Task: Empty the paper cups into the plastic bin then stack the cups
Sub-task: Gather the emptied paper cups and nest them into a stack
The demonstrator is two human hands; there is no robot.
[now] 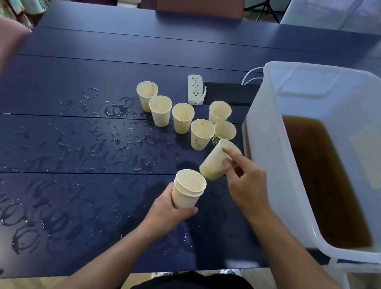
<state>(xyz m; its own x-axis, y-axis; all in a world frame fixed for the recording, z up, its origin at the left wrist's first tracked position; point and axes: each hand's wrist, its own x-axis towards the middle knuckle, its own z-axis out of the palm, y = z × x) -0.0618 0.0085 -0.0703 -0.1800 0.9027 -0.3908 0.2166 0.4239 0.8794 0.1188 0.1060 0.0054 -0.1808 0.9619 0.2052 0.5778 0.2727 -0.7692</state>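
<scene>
The left hand [169, 209] grips the nested stack [187, 191] upright; at its one o'clock, the right hand [245, 178] pinches a tilted cup [216, 161], forefinger extended.

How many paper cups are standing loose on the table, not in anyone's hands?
6, all upright left of the plastic bin: three in a row, and three nearer the bin. The hands hold more.

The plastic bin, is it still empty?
No, the plastic bin holds a pool of brown liquid covering its bottom.
</scene>
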